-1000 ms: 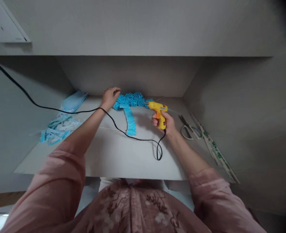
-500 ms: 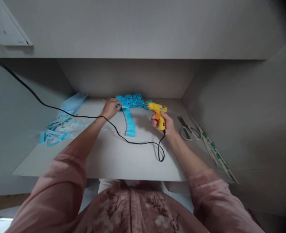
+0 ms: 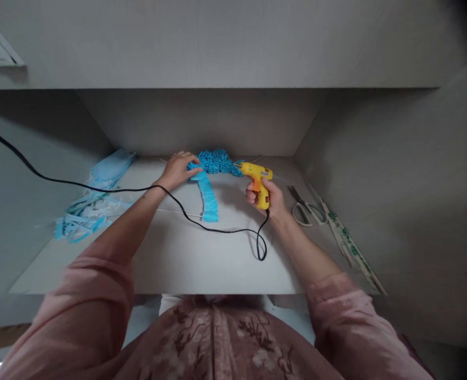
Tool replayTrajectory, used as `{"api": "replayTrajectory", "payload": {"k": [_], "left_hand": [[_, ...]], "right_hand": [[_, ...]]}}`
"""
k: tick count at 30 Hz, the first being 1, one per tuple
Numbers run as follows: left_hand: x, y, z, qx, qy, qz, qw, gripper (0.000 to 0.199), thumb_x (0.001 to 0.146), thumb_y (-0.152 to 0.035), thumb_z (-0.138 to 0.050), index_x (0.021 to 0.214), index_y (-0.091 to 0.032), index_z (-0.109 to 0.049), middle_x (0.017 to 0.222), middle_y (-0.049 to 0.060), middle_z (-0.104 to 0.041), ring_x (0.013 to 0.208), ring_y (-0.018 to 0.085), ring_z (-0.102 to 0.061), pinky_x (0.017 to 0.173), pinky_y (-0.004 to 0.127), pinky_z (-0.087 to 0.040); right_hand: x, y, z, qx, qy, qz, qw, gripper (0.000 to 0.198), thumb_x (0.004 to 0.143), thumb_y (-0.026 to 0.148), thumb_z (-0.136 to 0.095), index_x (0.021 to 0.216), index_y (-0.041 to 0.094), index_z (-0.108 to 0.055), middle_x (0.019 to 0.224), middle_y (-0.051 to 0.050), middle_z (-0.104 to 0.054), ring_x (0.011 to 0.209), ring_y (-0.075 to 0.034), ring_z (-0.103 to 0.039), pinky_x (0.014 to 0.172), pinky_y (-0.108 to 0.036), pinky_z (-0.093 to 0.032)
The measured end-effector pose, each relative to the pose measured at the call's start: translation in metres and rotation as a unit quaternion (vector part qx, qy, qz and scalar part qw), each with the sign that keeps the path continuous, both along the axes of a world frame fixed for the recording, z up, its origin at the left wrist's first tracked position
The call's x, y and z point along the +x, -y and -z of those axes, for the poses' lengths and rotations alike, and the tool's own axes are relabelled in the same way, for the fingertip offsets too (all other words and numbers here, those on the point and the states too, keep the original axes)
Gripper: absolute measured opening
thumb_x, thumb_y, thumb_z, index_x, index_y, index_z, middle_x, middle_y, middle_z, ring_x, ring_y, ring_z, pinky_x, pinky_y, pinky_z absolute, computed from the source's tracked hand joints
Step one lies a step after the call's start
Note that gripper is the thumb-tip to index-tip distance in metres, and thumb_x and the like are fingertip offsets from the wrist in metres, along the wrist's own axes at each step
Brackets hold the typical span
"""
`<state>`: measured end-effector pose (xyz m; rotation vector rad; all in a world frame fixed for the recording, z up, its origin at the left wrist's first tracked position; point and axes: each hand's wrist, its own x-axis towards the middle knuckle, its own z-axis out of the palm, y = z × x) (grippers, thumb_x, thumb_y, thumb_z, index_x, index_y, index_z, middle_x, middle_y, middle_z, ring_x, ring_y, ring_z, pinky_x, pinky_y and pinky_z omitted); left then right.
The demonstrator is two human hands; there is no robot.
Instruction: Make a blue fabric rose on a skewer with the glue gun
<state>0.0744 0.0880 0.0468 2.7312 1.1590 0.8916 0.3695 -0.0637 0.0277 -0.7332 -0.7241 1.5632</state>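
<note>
My right hand point(image 3: 271, 196) is wrapped round the handle of a yellow glue gun point(image 3: 262, 178). The gun's nozzle points left, close to the right end of a cluster of blue rosettes point(image 3: 220, 158). At the left end of that cluster, my left hand point(image 3: 178, 170) has its thumb and fingers on the upper end of a blue ruffled strip point(image 3: 207, 198). Blue material shows between thumb and fingers; the fingertips are partly hidden. The strip hangs down toward me over the pale surface, its lower end by a thin stick point(image 3: 178, 213).
A black cord point(image 3: 99, 188) crosses my left forearm and loops below the glue gun. Scissors point(image 3: 305, 208) and several thin sticks point(image 3: 352, 244) lie at the right. Blue face masks point(image 3: 112, 164) and cut mask scraps point(image 3: 85, 216) lie left. An overhanging panel point(image 3: 233, 47) is above.
My left hand has turned and spread its fingers more over the strip's upper end. The glue gun stays near the rosettes' right end. The view has shifted slightly.
</note>
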Motion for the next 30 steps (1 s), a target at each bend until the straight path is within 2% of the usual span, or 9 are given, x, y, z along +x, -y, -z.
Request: {"api": "replayTrajectory", "payload": {"k": [4, 8, 12, 16, 19, 21, 25, 30], "left_hand": [[-0.02, 0.015, 0.025, 0.019, -0.084, -0.006, 0.996, 0.027, 0.084, -0.031, -0.076, 0.109, -0.021, -0.071, 0.121, 0.012, -0.07, 0.118, 0.034, -0.061, 0.106, 0.048, -0.045], [-0.015, 0.015, 0.034, 0.016, -0.07, -0.043, 0.997, 0.015, 0.089, -0.02, -0.062, 0.1, -0.019, -0.072, 0.117, 0.014, -0.071, 0.117, 0.034, -0.06, 0.106, 0.051, -0.045], [0.0, 0.006, 0.018, -0.01, 0.007, -0.023, 1.0, 0.011, 0.09, -0.022, -0.063, 0.085, -0.019, -0.073, 0.104, 0.01, -0.074, 0.106, 0.029, -0.065, 0.105, 0.048, -0.047], [0.021, -0.007, -0.009, -0.047, 0.093, 0.003, 0.995, 0.015, 0.093, -0.027, -0.061, 0.091, -0.019, -0.074, 0.097, 0.006, -0.075, 0.093, 0.022, -0.067, 0.092, 0.037, -0.054], [0.038, -0.023, -0.021, -0.092, 0.19, 0.018, 0.977, 0.018, 0.094, -0.029, -0.061, 0.096, -0.017, -0.074, 0.095, 0.006, -0.075, 0.088, 0.019, -0.067, 0.083, 0.031, -0.054], [0.048, -0.038, -0.022, -0.109, 0.203, -0.006, 0.973, 0.018, 0.094, -0.028, -0.061, 0.098, -0.015, -0.074, 0.095, 0.006, -0.076, 0.088, 0.018, -0.068, 0.081, 0.029, -0.054], [0.06, -0.068, -0.014, -0.12, 0.141, -0.109, 0.977, 0.013, 0.087, -0.018, -0.063, 0.091, -0.014, -0.075, 0.092, 0.009, -0.077, 0.09, 0.023, -0.07, 0.082, 0.032, -0.053], [0.063, -0.087, -0.005, -0.109, 0.107, -0.143, 0.978, 0.013, 0.085, -0.019, -0.066, 0.089, -0.015, -0.078, 0.095, 0.01, -0.079, 0.095, 0.025, -0.069, 0.088, 0.035, -0.051]], "right_hand": [[-0.002, 0.0, 0.003, -0.002, 0.001, -0.012, 1.0, 0.023, 0.088, 0.042, -0.064, 0.091, 0.019, -0.065, 0.068, -0.002, -0.071, 0.051, -0.013, -0.057, 0.048, -0.026, -0.048], [-0.003, 0.001, 0.004, -0.004, 0.01, -0.02, 1.0, 0.024, 0.086, 0.044, -0.066, 0.084, 0.02, -0.063, 0.066, -0.002, -0.067, 0.054, -0.015, -0.059, 0.048, -0.025, -0.049], [-0.001, 0.0, 0.004, -0.006, 0.001, -0.01, 1.0, 0.022, 0.085, 0.041, -0.065, 0.086, 0.019, -0.065, 0.064, -0.002, -0.068, 0.05, -0.014, -0.056, 0.049, -0.026, -0.05], [0.002, -0.001, 0.006, 0.002, 0.005, -0.001, 1.0, 0.024, 0.085, 0.043, -0.068, 0.086, 0.019, -0.065, 0.067, -0.003, -0.071, 0.05, -0.014, -0.057, 0.048, -0.026, -0.051], [0.004, -0.003, 0.007, 0.015, 0.001, 0.004, 1.0, 0.025, 0.084, 0.044, -0.07, 0.082, 0.019, -0.065, 0.065, -0.003, -0.07, 0.049, -0.013, -0.057, 0.047, -0.025, -0.051], [0.004, -0.003, 0.007, 0.014, -0.003, 0.005, 1.0, 0.025, 0.083, 0.043, -0.07, 0.08, 0.019, -0.065, 0.064, -0.003, -0.07, 0.048, -0.013, -0.056, 0.046, -0.025, -0.05], [0.002, -0.002, 0.005, -0.005, -0.008, 0.01, 1.0, 0.022, 0.083, 0.041, -0.069, 0.083, 0.019, -0.067, 0.064, -0.002, -0.071, 0.047, -0.013, -0.056, 0.045, -0.025, -0.05], [0.002, -0.002, 0.005, -0.019, -0.031, 0.015, 0.999, 0.019, 0.09, 0.033, -0.057, 0.088, 0.018, -0.068, 0.065, -0.003, -0.071, 0.047, -0.013, -0.056, 0.044, -0.023, -0.048]]}}
